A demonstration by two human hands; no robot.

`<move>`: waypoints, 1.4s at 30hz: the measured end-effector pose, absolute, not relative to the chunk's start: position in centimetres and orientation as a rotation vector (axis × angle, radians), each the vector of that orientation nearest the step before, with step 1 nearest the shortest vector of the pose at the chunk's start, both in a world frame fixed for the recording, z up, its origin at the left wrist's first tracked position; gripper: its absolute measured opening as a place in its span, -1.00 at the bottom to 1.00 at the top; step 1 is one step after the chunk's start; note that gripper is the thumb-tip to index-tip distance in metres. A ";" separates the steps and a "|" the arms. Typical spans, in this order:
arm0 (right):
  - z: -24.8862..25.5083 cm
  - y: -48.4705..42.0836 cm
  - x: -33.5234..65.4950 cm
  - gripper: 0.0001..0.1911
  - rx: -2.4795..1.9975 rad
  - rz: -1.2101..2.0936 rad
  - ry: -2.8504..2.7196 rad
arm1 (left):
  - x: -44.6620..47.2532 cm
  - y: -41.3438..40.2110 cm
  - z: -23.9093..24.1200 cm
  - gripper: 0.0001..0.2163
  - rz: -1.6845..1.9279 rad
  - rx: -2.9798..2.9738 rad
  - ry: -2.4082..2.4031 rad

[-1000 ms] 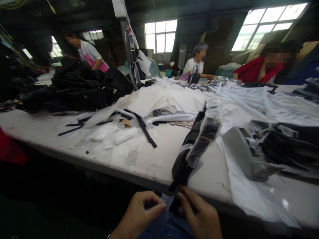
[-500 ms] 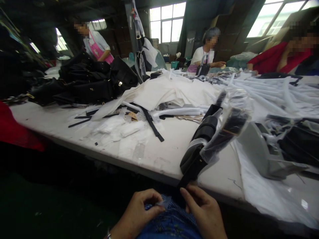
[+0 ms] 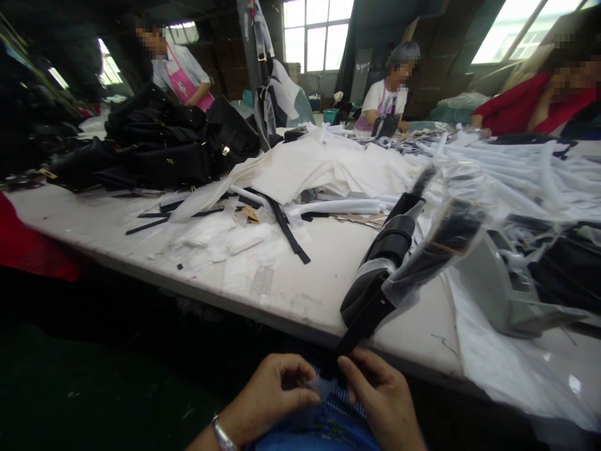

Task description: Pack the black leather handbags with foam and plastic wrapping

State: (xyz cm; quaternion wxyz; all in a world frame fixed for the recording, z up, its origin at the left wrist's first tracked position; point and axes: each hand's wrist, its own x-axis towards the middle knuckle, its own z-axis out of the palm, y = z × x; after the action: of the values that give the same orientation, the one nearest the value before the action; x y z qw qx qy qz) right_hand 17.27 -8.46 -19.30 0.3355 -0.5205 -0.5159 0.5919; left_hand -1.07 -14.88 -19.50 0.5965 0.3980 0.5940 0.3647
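1. Gripped a black strap (image 3: 364, 322) near its lower end in the right hand (image 3: 382, 398), fingers closed on it, just beyond the near edge of the worktop (image 3: 310, 294).
2. Pinched a small translucent film (image 3: 323, 386) in the left hand (image 3: 277, 391), thumb and forefinger closed on it, at nine o'clock from the right hand and near it (could not tell contact with the strap from a gap).
3. Followed the strap up to a black bag (image 3: 389, 244), lying on the worktop at one o'clock from both hands.
4. Found a plastic-wrapped dark piece (image 3: 455, 228) just beside the bag, and a grey moulded piece (image 3: 495, 288) farther over, at two o'clock.
5. Saw white sheets (image 3: 291, 169) heaped at twelve o'clock, black strips (image 3: 288, 235) lying in front, and thin pale packets (image 3: 220, 241) scattered toward eleven.
6. Noted a pile of black bags (image 3: 169, 160) with metal fittings between ten and eleven, and white tubes (image 3: 507, 156) between one and two.
7. Spotted, across the worktop, a co-worker in a pink apron (image 3: 183, 81) at eleven, another in a white top (image 3: 382, 97) past twelve, and a third in red (image 3: 514, 109) past one.
8. Wore a shiny bracelet (image 3: 223, 432) on the left wrist.
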 end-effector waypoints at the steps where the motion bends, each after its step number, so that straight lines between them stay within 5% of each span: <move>1: -19.3 -8.4 17.3 -0.63 -1.357 1.540 -1.346 | -1.1 -14.8 -19.6 -0.80 0.854 0.912 1.364; 13: -20.8 -7.1 19.2 -0.71 -1.257 1.168 -1.641 | 0.5 -13.2 -19.4 -0.71 1.011 0.747 1.256; 42: -15.7 -5.6 17.7 -0.56 -1.336 1.267 -1.357 | 4.7 -7.2 -15.7 -0.72 1.455 0.962 1.339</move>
State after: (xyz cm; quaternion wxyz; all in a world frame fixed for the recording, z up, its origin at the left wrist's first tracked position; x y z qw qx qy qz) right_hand 17.69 -5.58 -15.69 0.4142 -0.5318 -0.5399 0.5041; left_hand 4.72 -7.19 -15.69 0.4540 0.3899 0.5424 0.5896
